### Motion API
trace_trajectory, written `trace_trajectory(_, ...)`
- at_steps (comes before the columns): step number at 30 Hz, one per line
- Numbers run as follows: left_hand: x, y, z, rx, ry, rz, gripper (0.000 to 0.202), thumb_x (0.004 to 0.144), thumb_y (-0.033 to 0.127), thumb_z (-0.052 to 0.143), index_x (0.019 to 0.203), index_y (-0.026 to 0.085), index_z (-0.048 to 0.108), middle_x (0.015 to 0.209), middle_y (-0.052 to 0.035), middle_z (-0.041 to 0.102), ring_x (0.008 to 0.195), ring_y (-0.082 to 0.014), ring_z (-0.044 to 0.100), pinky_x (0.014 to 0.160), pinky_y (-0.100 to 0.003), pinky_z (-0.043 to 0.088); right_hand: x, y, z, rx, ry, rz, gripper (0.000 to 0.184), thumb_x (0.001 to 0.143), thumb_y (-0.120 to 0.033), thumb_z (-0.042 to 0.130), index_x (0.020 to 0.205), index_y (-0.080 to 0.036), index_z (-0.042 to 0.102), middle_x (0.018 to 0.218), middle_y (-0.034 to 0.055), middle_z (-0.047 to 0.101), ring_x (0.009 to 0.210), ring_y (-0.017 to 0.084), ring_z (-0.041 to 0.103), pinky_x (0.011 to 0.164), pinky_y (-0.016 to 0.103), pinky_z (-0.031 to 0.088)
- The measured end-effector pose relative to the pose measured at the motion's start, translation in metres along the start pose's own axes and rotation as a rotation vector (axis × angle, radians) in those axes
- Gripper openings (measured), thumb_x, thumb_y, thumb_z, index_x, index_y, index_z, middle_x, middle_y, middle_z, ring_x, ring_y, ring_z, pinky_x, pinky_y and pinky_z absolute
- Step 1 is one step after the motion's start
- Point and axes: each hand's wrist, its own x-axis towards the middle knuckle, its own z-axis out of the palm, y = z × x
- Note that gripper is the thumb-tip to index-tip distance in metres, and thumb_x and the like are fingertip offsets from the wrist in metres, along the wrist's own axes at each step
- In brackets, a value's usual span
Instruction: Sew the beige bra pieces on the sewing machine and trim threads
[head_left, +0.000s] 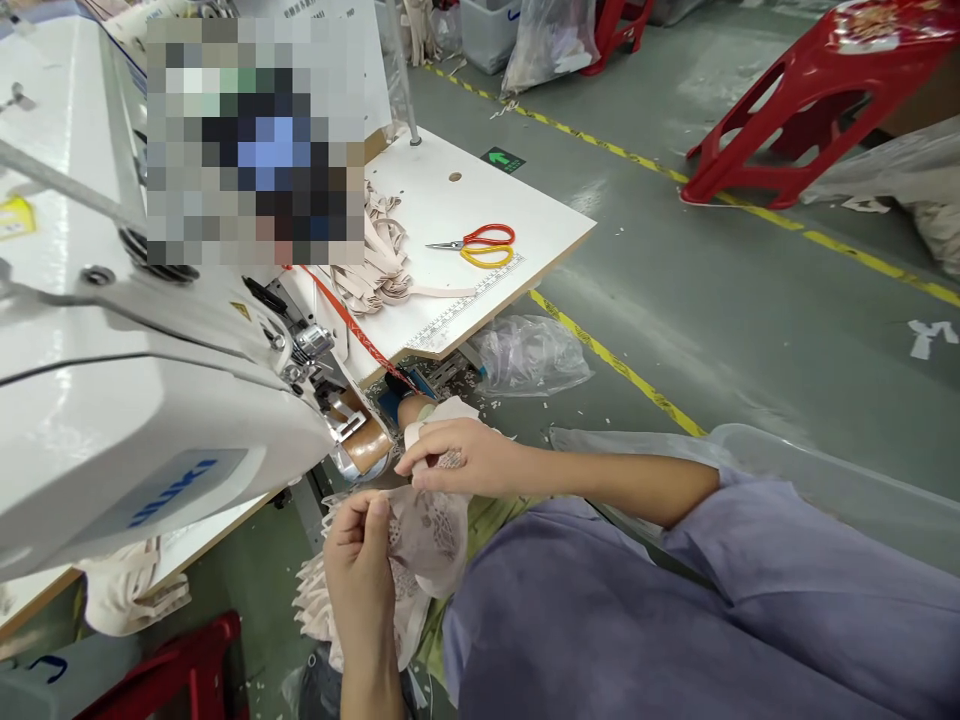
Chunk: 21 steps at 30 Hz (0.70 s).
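Green floor [675, 320] is crossed by yellow tape [881, 268], light reflected. Red stool [877, 75] seen upper right, grey bin [489, 38] at top, arrow sign [504, 159] stuck near white desk [546, 218].

Pixelated patch [255, 140]: what's behind unreadable | sewing machine [142, 420]: cut by left edge | left hand [361, 535]: hides part of lace fabric [431, 545], forearm [371, 680] runs off bottom | lower red stool [210, 648]: cropped at bottom | ruler strip [465, 302]: figures too small to read

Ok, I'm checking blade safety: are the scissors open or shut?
Shut: the scissors lie on the white table, blades together in one narrow point.
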Motion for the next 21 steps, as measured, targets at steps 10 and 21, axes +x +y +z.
trace_trajectory(10,-0.002,0.010,0.001,-0.126,-0.088,-0.068,0.036,0.069,0.040,0.084,0.098,0.021,0.075,0.087,-0.0029,0.074,0.076,-0.0131,0.064,0.069,-0.020,0.051,0.003,-0.007,0.005,-0.088,-0.035,-0.042,0.034,0.089,-0.038,0.065,0.115,-0.017,0.071,0.102,0.0071,0.072,0.091,0.018,0.064,0.078,0.027,0.046)
trace_trajectory(21,-0.001,0.014,-0.003,0.025,-0.170,-0.069,0.033,0.075,0.040,0.080,0.099,0.019,0.073,0.078,-0.0006,0.067,0.068,-0.0098,0.056,0.063,-0.018,0.047,0.006,-0.011,0.004,-0.078,-0.053,-0.037,0.030,0.089,-0.036,0.066,0.113,-0.018,0.071,0.107,0.0062,0.071,0.095,0.017,0.065,0.081,0.026,0.047)
